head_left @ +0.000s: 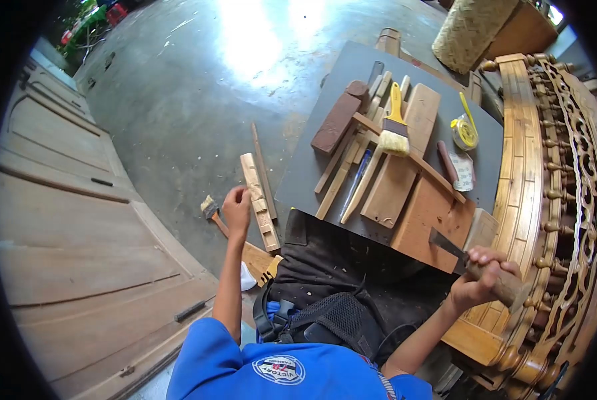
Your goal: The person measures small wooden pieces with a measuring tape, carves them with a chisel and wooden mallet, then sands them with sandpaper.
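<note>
My right hand (485, 277) has its fingers (490, 257) wrapped tight around the fat wooden handle of a chisel with a dark flat steel blade (446, 245). The blade pokes out up and to the left, with its tip over the edge of a plain reddish wood block (426, 220). The handle's far end sticks out past my fist, right against the carved golden-brown wooden bed frame (532, 193), all turned spindles and scrollwork, and the picture edge cuts it off.

My left hand (236, 210) is stretched out, arm nearly straight, down at the concrete floor (178, 100). The fingers are curled together at the near end of a notched pale wood strip (260, 200). I can't tell if they're really gripping it or just resting there, since I only see the back of the hand. Just beside it is a small worn paintbrush (209, 208), half hidden behind my wrist.

Further out, the grey board tabletop (298, 180) carries a pile of loose wood slats, a yellow-handled brush with pale bristles (394, 127), a dark brown brick-shaped block (336, 122) and a yellow tape measure (465, 132). A black mesh bag (338, 320) covers my lap.
</note>
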Available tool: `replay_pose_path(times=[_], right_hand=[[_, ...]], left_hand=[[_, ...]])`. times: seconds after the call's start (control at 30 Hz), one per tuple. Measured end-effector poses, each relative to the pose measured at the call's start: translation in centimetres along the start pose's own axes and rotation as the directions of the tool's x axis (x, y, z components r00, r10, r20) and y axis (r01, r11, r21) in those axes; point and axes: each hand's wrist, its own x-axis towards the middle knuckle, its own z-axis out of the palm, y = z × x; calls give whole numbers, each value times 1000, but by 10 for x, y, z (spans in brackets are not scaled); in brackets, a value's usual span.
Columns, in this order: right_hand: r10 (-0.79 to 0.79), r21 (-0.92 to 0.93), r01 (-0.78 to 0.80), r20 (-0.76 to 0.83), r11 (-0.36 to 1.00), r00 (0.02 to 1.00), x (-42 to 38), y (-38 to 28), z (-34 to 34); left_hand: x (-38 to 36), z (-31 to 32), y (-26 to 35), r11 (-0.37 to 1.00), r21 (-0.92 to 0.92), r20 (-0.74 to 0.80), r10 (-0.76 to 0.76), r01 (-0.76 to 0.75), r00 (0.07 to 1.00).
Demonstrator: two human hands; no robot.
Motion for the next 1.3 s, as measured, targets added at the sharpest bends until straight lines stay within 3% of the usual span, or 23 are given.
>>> replay_pose_path(times=[0.1,0.2,0.27,0.33,0.4,0.43,0.5,0.57,0.6,0.63,0.67,0.73,0.8,0.9,0.93,0.97,1.0,1.03,1.07,1.13,1.17,1.23,1.3], right_hand=[[167,-364,-142,40,921,985,3,-16,-15],[406,-631,-340,-44,697,913,2,-40,-45],[535,-506,-518,-126,690,836,-3,-53,-51],[656,-342,-666,-163,662,736,-8,-61,-52],[602,-363,-596,-112,716,791,-23,-61,-60],[415,-541,-303,95,784,905,-22,-60,-60],[279,-570,-1,401,822,873,-16,-68,-51],[359,-450,-89,561,889,746,-6,-77,-21],[259,-400,64,699,914,666,-3,-73,-12],[268,-304,-46,748,952,606,-6,-68,3],[276,-218,-169,793,961,543,-9,-63,19],[239,-150,-216,842,965,483,-8,-66,53],[135,-99,-93,816,991,562,-8,-65,68],[317,-170,-273,645,947,696,-9,-52,51],[465,5,-592,614,806,638,-4,-47,43],[480,-16,-571,560,821,675,4,-41,37],[544,-222,-505,477,834,690,11,-32,30],[584,-420,-427,388,801,713,16,-21,26],[564,-457,-380,383,804,732,17,-10,26],[517,-518,-288,378,806,768,21,9,35],[508,-452,-332,357,828,784,23,16,49],[414,-456,-226,370,861,832,34,38,82],[309,-574,-60,347,817,886,46,66,118]], left_hand=[[-9,-6,-109,962,248,64,-138,118,988],[-31,-11,-140,911,306,72,-310,275,948],[-42,-13,-150,907,281,106,-355,314,929],[-52,-15,-157,889,391,83,-291,237,953],[-43,-16,-161,908,377,61,-222,184,973],[-34,-17,-144,937,309,51,-188,163,981],[-7,-24,-69,987,120,42,99,-103,994],[9,-37,56,932,-359,135,99,-44,986],[5,-44,118,889,-412,226,314,-202,922],[-4,-49,171,808,-478,293,517,-345,804],[-15,-48,204,662,-514,407,748,-545,525],[-45,-39,273,634,-663,697,717,-398,-19],[-72,-29,272,912,-289,957,278,-291,-78],[-73,-19,251,844,-521,797,535,-129,280],[-70,-19,235,873,-488,800,443,11,405],[-60,-18,219,834,-542,689,511,-103,514],[-58,-24,214,886,-430,712,216,172,668],[-49,-26,206,847,-467,666,149,253,731],[-43,-29,206,846,-450,640,82,286,764],[-25,-28,190,665,-588,615,-5,462,789],[-23,-26,186,687,-598,558,-12,413,830],[-16,-21,186,732,-609,445,-4,306,895],[-3,-21,193,776,-564,498,48,282,866]])
